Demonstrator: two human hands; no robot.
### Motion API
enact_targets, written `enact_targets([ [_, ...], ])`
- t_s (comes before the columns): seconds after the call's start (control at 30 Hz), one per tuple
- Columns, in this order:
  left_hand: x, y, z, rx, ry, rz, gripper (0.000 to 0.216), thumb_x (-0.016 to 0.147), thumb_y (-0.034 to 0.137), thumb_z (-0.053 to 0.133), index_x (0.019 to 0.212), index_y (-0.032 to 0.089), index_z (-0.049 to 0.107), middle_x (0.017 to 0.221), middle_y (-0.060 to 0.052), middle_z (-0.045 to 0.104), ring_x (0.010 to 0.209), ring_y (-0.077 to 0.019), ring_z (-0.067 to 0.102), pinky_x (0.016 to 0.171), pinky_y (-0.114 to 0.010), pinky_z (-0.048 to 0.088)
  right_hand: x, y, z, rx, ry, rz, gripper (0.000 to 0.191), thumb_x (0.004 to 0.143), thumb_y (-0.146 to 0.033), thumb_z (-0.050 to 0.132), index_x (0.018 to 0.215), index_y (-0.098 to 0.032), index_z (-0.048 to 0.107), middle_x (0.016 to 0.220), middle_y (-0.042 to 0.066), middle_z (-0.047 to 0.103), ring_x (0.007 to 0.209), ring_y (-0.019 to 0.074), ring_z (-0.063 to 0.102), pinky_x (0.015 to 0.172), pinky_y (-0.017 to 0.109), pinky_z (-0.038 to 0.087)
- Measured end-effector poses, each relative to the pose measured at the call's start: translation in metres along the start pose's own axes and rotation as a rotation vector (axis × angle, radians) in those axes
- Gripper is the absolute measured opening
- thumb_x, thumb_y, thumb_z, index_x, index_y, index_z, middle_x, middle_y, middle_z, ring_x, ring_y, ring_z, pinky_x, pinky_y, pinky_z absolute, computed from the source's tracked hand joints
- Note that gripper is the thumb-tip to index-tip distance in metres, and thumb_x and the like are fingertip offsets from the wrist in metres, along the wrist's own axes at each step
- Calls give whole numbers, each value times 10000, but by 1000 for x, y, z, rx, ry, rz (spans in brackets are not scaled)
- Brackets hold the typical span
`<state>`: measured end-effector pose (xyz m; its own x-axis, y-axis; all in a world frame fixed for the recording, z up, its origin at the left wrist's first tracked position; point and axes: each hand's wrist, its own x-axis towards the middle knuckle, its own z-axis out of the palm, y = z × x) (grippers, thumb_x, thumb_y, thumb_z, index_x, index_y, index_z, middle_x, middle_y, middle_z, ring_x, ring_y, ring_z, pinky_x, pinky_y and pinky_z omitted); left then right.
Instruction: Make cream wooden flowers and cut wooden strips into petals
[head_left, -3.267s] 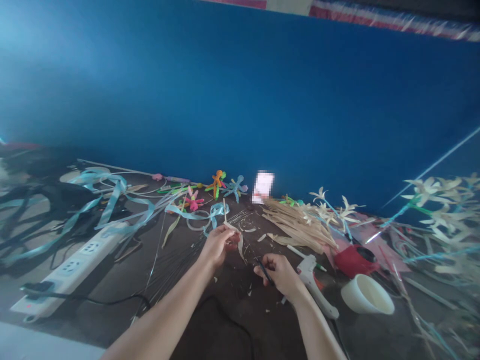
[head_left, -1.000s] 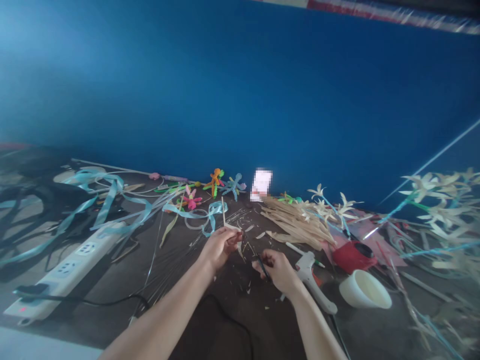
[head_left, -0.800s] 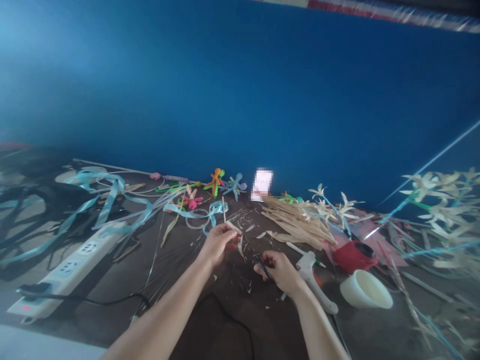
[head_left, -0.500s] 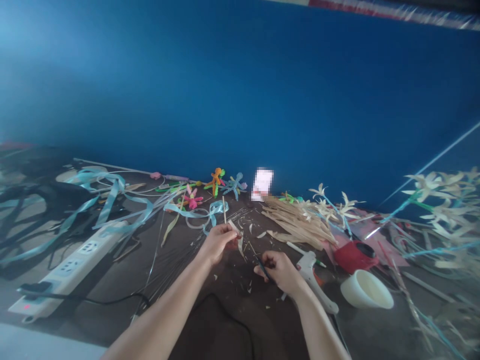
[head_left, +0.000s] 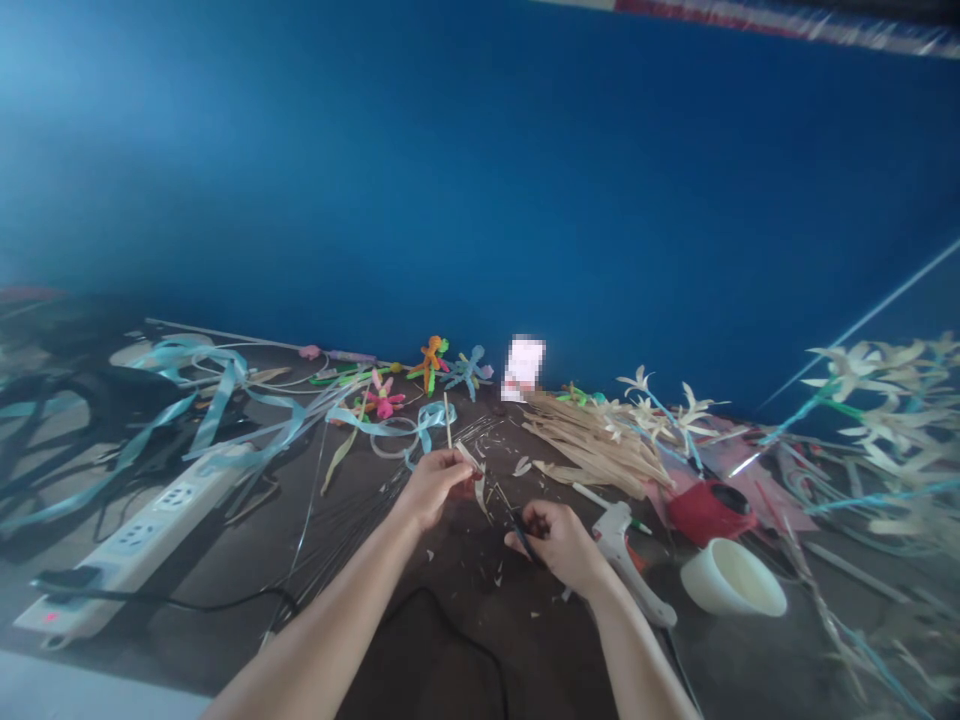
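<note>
My left hand [head_left: 433, 485] is closed in a pinch on a thin pale stick with pale leaf strips [head_left: 457, 452] that rises from my fingers over the dark table [head_left: 465, 640]. A little to its right, my right hand [head_left: 556, 538] is closed on small dark scissors [head_left: 522, 528], their tip pointing toward the strips. Pale cut scraps [head_left: 498, 576] lie scattered on the table between and below both hands.
A white glue gun [head_left: 624, 555], a red tape holder [head_left: 703, 511] and a white cup [head_left: 733, 590] lie right of my right hand. A pile of pale strips [head_left: 592, 450] is behind. Blue ribbon [head_left: 225, 400] and a power strip [head_left: 127, 545] lie left. A blue wall [head_left: 480, 180] stands behind.
Both hands have stayed almost in place over the table. The right hand shifted slightly with the scissors, and the camera view moved a little.
</note>
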<state>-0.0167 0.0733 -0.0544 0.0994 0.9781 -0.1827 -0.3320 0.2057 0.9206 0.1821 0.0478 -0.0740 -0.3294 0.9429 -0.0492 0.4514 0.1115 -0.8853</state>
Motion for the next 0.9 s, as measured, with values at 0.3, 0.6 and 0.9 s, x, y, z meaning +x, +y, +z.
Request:
enact_targets([
  [0.3,-1,0,-2,-7,-6,-14,130,592,238,634,586,135,555,548,11,577,470,-81,506,464,-196,387,1,4,1,89,-18,19,301,592,-372,653,555,-166,436,462,-72,399,425,60,356,396,167,247],
  [0.6,1,-3,-4,36,-33,2,110,606,238,611,587,142,560,574,2,599,482,-85,513,490,-209,407,-1,-1,1,162,-47,64,327,576,-418,663,558,-171,449,431,-65,442,393,75,415,375,177,257],
  [0.9,-6,-2,2,175,-176,20,46,617,187,558,636,149,575,655,-17,618,537,-108,546,465,-195,405,5,-1,1,219,87,-41,251,626,-349,649,665,-157,492,591,-28,499,548,100,467,513,204,362],
])
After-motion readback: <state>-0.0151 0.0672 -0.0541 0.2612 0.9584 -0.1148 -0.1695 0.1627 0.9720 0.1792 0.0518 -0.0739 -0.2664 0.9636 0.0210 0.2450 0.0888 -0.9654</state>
